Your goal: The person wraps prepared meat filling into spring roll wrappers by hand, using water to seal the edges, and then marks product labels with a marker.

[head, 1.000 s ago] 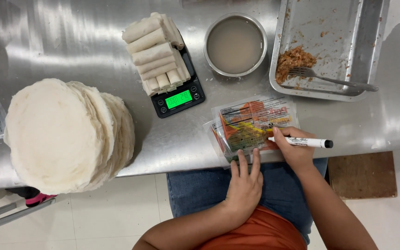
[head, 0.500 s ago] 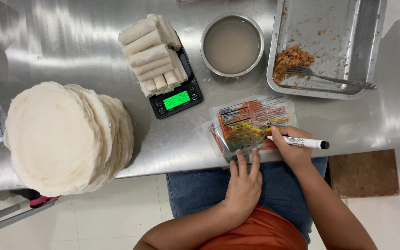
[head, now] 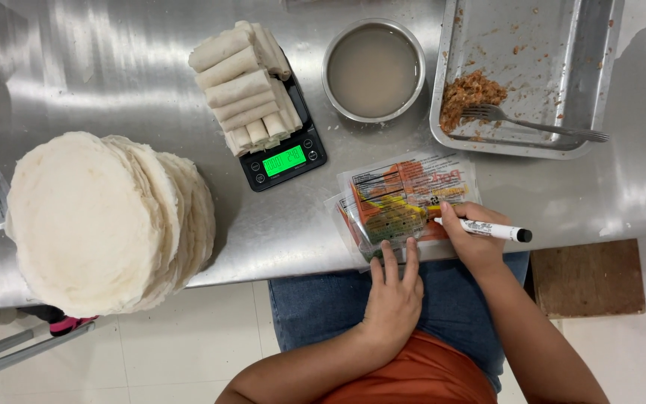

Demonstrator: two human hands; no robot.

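Barely anything has shifted: at the tabletop's near edge the left hand [head: 392, 299] still presses flat, fingers open, on the printed plastic packets [head: 405, 200], while the right hand [head: 476, 238] keeps gripping a white marker [head: 487, 230] there.

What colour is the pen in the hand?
The marker pen is white with a black cap, seen in the head view.

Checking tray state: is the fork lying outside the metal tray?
No, the fork lies inside the metal tray, its tines beside the heap of filling.
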